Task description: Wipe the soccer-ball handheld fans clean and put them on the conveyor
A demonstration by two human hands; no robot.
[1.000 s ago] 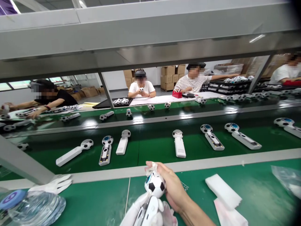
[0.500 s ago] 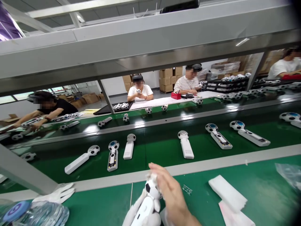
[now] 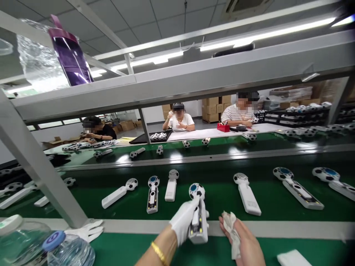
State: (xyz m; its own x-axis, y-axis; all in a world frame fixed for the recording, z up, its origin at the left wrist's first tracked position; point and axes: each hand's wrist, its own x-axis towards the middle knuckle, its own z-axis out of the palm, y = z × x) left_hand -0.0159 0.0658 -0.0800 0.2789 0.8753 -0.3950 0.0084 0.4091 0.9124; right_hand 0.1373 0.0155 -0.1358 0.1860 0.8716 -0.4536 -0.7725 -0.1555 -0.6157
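Observation:
Over the near edge of the green belt, my left hand [image 3: 181, 221], in a white glove, grips a white handheld fan [image 3: 198, 234] with a football-patterned head. Its uncovered handle shows inner parts, and its round head has a blue centre. My bare right hand [image 3: 248, 242] is to the right, curled around a crumpled white tissue [image 3: 233, 234], apart from the fan. Similar fans lie on the belt nearby: a closed white one [image 3: 249, 197] to the right, and another uncovered one [image 3: 152, 197] to the left.
A grey post [image 3: 41, 162] rises at left. A water bottle with a blue cap [image 3: 70, 247] and a white glove [image 3: 87, 231] lie at lower left. A folded white pad [image 3: 293, 258] is at lower right. Across the belts, several people sit at work.
My left hand has carried the fan from the near table onto the belt, its uncovered side now in view. My right hand has moved off it, holding the tissue. The view has tilted upward.

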